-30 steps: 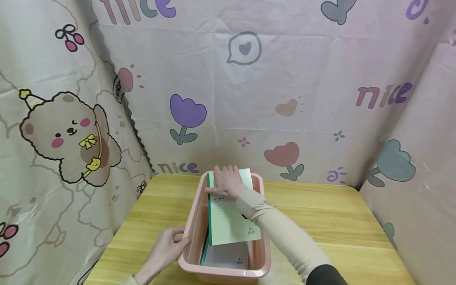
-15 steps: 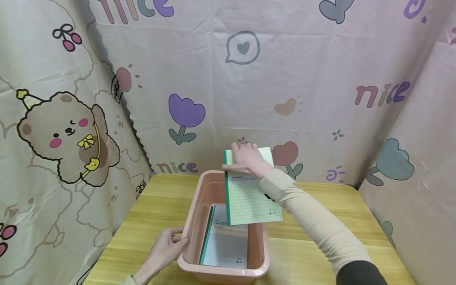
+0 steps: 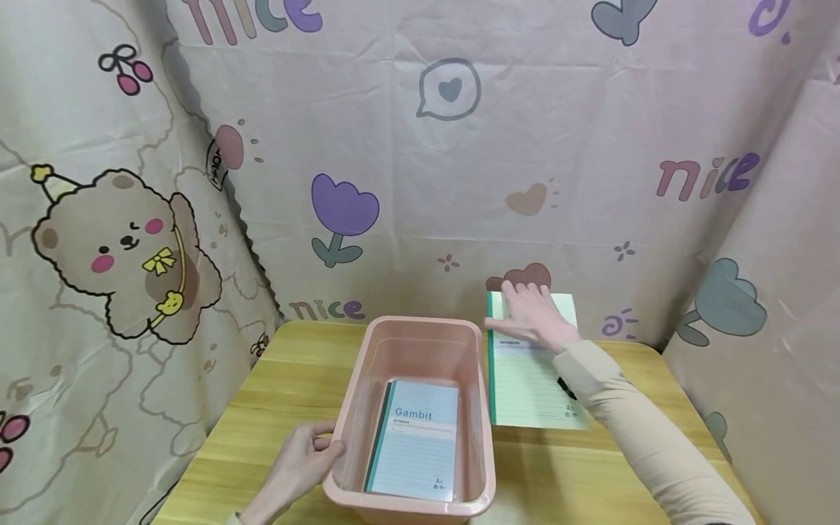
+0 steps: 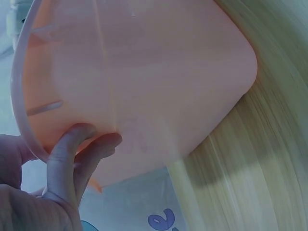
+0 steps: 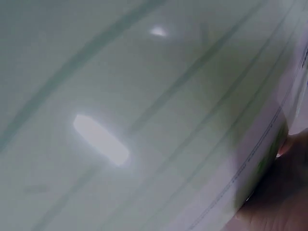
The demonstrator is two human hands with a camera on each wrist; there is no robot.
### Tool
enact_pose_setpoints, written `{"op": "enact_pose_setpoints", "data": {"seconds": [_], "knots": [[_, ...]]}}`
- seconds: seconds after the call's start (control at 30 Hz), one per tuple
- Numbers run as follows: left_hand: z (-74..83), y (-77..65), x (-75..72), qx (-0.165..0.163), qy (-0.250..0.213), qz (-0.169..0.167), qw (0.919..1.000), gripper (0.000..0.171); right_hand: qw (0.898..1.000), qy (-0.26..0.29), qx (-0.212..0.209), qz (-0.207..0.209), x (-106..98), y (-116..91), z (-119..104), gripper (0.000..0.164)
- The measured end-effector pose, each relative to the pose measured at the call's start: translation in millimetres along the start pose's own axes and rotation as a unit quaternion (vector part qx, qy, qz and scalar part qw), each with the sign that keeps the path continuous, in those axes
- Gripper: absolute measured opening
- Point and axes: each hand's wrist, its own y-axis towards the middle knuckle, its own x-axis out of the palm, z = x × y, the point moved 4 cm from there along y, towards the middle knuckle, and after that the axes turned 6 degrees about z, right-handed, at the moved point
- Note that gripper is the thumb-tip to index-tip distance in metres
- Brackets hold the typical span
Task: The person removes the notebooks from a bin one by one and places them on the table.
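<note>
My left hand (image 3: 298, 463) grips the left rim of a pink plastic bin (image 3: 487, 452). The left wrist view shows its fingers (image 4: 65, 159) bent over the bin's outer wall (image 4: 159, 86). To the right of the bin, my right hand (image 3: 533, 319) holds a pale green notebook (image 3: 528, 390) by its upper part, thumb at the green spine side and fingertips over the top edge. Its glossy lined cover (image 5: 159, 86) fills most of the right wrist view. A light blue notebook (image 3: 420, 456) marked "Gambit" lies face up inside the bin, with a dark edge showing along its left side.
Both the bin and the held notebook are over a wooden table (image 3: 289, 379). A printed cloth (image 3: 420, 182) with flowers hangs behind the table, and more cloth stands at the left and right sides.
My right hand has lifted the pale green notebook out of the bin and carried it right, then lower, beside the bin. The blue notebook is now uncovered. My left hand stays on the rim.
</note>
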Motion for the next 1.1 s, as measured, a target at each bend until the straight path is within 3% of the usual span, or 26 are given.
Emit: {"op": "enact_pose_setpoints", "data": {"seconds": [0.13, 0.3, 0.73, 1.1], "knots": [[0.0, 0.5, -0.6, 0.006, -0.005, -0.012, 0.9999, 0.048, 1.0, -0.002, 0.004, 0.005, 14.7, -13.1, 21.5, 0.058], [0.4, 0.0, -2.1, 0.009, -0.009, -0.021, 0.9997, 0.047, 1.0, -0.004, 0.007, 0.012, 50.6, -29.2, 35.7, 0.059], [-1.1, -0.4, -2.7, 0.01, -0.03, -0.036, 0.9989, 0.048, 0.999, 0.011, 0.017, 0.028, 145.4, -55.8, 51.2, 0.054], [-3.6, 1.7, -2.4, 0.004, -0.026, -0.035, 0.9991, 0.048, 0.999, 0.034, 0.024, 0.005, 194.1, -58.7, 57.8, 0.057]]}}
